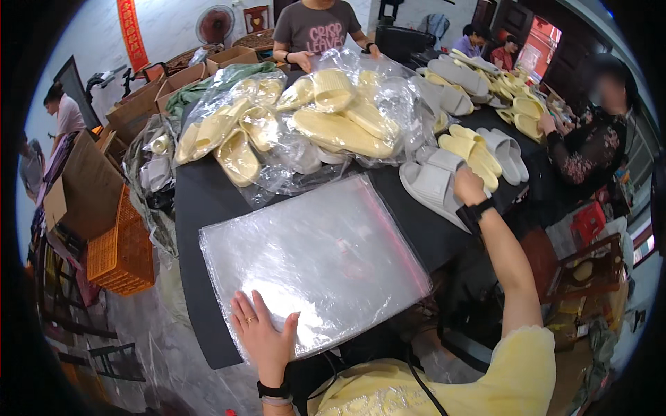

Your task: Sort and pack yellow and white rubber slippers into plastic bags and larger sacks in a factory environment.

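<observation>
My left hand lies flat, fingers spread, on the near left corner of a stack of clear plastic bags with a red strip along the right edge. The stack rests on the black table. Over at the right, my right hand is closed on a pair of light grey slippers; its fingertips are partly hidden. Just beyond it lie yellow slippers and another grey pair. Behind the bag stack, yellow slippers in clear bags are heaped up.
Across the table stands a person in a dark shirt, both hands at the bagged heap. At the right, another person handles slippers beside a large pile. Cardboard boxes and an orange basket stand left of the table.
</observation>
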`<move>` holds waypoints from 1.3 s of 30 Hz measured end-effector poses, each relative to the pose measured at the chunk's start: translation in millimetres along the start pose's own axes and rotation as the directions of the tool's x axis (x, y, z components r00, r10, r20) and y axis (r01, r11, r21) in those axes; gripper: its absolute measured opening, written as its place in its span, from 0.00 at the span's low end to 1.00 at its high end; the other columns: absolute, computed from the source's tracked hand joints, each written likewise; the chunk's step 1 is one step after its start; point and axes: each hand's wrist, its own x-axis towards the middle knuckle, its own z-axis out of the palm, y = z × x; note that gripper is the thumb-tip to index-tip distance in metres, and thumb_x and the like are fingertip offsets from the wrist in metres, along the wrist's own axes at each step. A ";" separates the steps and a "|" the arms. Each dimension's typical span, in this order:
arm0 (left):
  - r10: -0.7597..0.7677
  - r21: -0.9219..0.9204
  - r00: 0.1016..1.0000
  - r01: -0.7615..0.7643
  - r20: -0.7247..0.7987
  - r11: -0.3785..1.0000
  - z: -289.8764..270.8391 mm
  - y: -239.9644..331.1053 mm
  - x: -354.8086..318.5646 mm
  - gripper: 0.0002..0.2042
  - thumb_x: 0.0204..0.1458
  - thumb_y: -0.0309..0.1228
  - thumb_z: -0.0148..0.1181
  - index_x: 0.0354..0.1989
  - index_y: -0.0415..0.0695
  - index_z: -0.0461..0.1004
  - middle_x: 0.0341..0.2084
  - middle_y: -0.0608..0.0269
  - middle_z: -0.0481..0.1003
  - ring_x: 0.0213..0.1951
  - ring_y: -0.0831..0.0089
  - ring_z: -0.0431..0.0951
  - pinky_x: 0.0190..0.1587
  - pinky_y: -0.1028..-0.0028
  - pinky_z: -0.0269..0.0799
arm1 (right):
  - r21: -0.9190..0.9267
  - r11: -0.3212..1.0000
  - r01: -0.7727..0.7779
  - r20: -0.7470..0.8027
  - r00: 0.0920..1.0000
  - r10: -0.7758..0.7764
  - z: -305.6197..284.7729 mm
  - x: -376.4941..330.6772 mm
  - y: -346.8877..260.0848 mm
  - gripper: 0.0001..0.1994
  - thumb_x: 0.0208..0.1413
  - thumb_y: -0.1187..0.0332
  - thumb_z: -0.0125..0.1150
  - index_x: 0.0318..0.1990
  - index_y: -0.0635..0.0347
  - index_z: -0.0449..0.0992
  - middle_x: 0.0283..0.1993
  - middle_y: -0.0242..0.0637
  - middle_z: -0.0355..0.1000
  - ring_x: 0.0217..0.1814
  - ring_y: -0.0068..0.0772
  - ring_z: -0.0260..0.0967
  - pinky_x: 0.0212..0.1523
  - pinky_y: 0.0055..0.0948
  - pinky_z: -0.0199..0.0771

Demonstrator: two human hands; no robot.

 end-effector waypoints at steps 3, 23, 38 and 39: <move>-0.002 -0.007 1.000 0.002 0.006 1.000 0.6 1.0 0.6 0.43 0.45 0.57 0.56 0.63 0.37 0.54 0.64 0.39 0.47 0.66 0.47 0.44 0.65 0.54 0.38 | 0.118 0.967 0.225 -0.147 0.967 -0.208 -43.5 -11.0 -28.0 0.17 0.44 0.69 0.60 0.44 0.61 0.71 0.47 0.45 0.68 0.50 0.50 0.67 0.46 0.45 0.69; 0.025 -0.039 0.999 -0.026 -0.041 0.999 -0.6 -5.0 -5.3 0.42 0.47 0.58 0.54 0.62 0.36 0.56 0.63 0.37 0.49 0.65 0.45 0.47 0.64 0.53 0.42 | 0.875 -0.151 0.460 -0.481 0.863 -0.157 -268.5 -17.0 -133.6 0.14 0.64 0.61 0.42 0.41 0.62 0.70 0.45 0.39 0.74 0.39 0.29 0.75 0.31 0.18 0.72; 0.088 -0.154 0.995 -0.094 -0.043 0.984 19.8 -20.5 -2.7 0.30 0.49 0.50 0.55 0.58 0.46 0.64 0.60 0.51 0.60 0.62 0.49 0.55 0.62 0.58 0.49 | 0.684 -0.621 -0.383 -0.185 0.732 -0.655 -276.1 -71.9 -145.3 0.18 0.63 0.74 0.38 0.58 0.74 0.57 0.61 0.57 0.58 0.55 0.32 0.68 0.46 0.21 0.79; 0.108 -0.309 0.989 -0.134 -0.100 0.942 37.0 -25.0 -9.6 0.27 0.49 0.47 0.56 0.56 0.48 0.66 0.57 0.55 0.64 0.60 0.52 0.59 0.61 0.58 0.52 | 0.788 -0.566 -0.243 -0.205 0.763 -0.613 -257.9 -66.7 -148.2 0.17 0.63 0.73 0.37 0.57 0.75 0.58 0.60 0.57 0.59 0.53 0.32 0.69 0.45 0.20 0.79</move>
